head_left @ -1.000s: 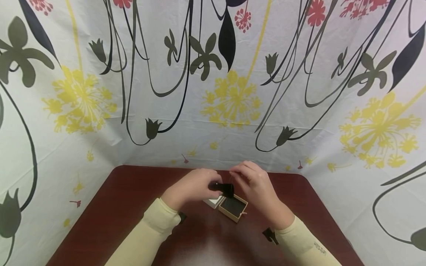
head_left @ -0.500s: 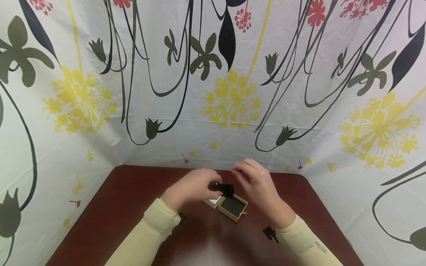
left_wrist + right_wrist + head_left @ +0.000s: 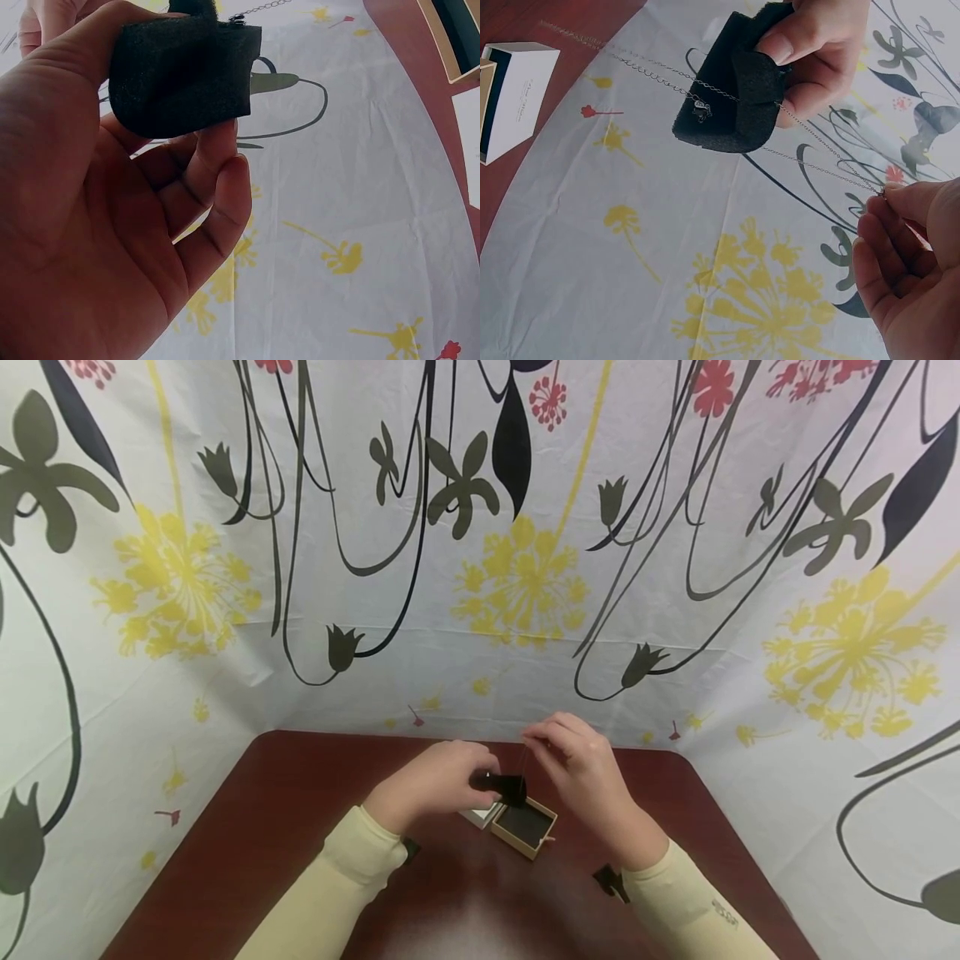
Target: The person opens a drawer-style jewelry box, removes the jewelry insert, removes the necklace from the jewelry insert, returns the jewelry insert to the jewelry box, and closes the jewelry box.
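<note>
My left hand [image 3: 438,777] holds a black, soft-looking jewelry pad [image 3: 724,94] between thumb and fingers, above the table. A thin silver necklace [image 3: 701,111] runs across the pad, its small pendant lying against the dark surface. Part of the chain trails off past the pad's far side. My right hand [image 3: 581,768] pinches the chain at its fingertips, and two strands stretch from there to the pad. In the left wrist view the pad [image 3: 184,79] covers most of the right hand. Just below the pad in the head view sits a tan box tray [image 3: 513,845] with a dark inside.
A white box part [image 3: 480,816] stands beside the tray, partly behind the left hand. One small black piece [image 3: 611,882] lies by the right sleeve, another [image 3: 410,850] by the left cuff. A flower-printed curtain [image 3: 480,610] rises behind the dark red table [image 3: 300,827].
My right hand has risen a little and shifted slightly right, drawing the chain up from the pad. My left hand and the pad stay in place.
</note>
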Available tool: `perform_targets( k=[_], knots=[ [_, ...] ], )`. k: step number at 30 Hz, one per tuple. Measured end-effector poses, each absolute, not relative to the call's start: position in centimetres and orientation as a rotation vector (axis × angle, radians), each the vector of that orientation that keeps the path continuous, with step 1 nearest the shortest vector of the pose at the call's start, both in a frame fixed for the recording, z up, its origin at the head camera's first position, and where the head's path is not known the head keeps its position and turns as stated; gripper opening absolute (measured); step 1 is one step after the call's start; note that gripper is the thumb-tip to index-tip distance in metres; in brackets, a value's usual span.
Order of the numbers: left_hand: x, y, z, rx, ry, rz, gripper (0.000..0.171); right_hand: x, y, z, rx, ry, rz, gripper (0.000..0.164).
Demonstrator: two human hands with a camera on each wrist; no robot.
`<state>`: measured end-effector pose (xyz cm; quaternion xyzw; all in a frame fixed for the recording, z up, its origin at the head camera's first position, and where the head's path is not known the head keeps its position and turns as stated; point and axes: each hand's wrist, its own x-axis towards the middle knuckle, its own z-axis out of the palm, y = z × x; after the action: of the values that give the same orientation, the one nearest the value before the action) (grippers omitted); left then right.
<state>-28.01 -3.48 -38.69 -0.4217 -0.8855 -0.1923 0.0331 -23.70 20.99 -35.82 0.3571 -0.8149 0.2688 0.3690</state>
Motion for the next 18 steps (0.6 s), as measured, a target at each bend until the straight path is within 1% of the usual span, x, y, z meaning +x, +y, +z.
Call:
perform_targets(
  k=[18],
  knots=[
    [-28.15, -3.48, -38.91, -1.31, -2.719, -0.585, 0.013, -23.71, 21.08, -35.53, 0.917, -2.097, 0.693, 0.022]
  ],
)
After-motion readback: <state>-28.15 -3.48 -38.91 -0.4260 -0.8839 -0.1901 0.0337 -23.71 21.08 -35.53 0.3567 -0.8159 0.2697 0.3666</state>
